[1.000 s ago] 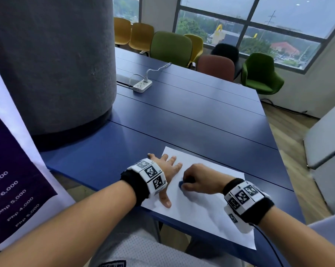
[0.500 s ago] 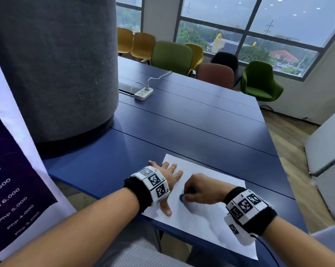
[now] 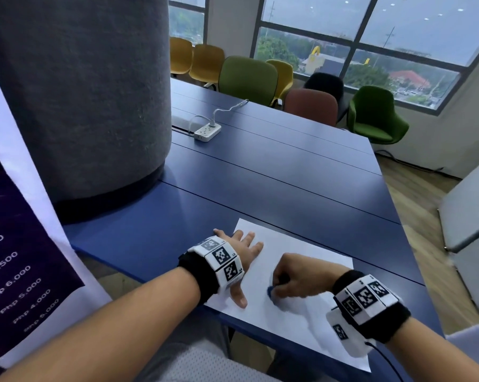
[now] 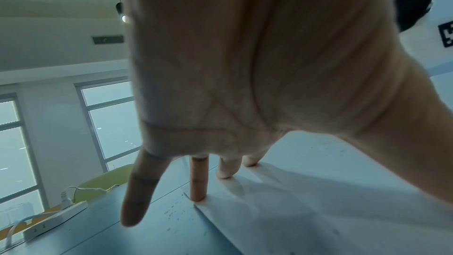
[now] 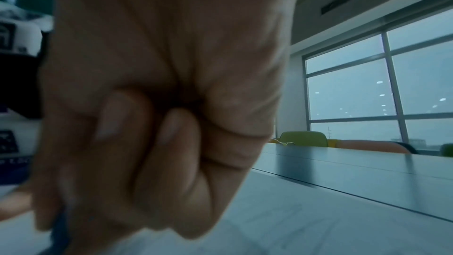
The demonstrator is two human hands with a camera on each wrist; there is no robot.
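Note:
A white sheet of paper [image 3: 310,307] lies at the near edge of the blue table [image 3: 274,175]. My left hand [image 3: 239,253] lies flat on the sheet's left part with fingers spread and straight; in the left wrist view its fingertips [image 4: 197,195] press on the paper [image 4: 306,210] near its corner. My right hand [image 3: 293,279] is curled into a fist and pinches a small blue object [image 3: 271,292], perhaps an eraser, against the paper. In the right wrist view the fist [image 5: 157,123] fills the frame and only a dark blue sliver [image 5: 60,228] of the object shows.
A thick grey pillar [image 3: 75,92] stands at the left, through the table. A white power strip [image 3: 207,131] with a cable lies further back. Several coloured chairs [image 3: 248,78] line the far side under the windows. A purple and white banner [image 3: 18,257] hangs at the left.
My right hand has slid with the blue object toward the near edge and slightly right on the paper. The left hand keeps its flat hold. The head view has tilted slightly.

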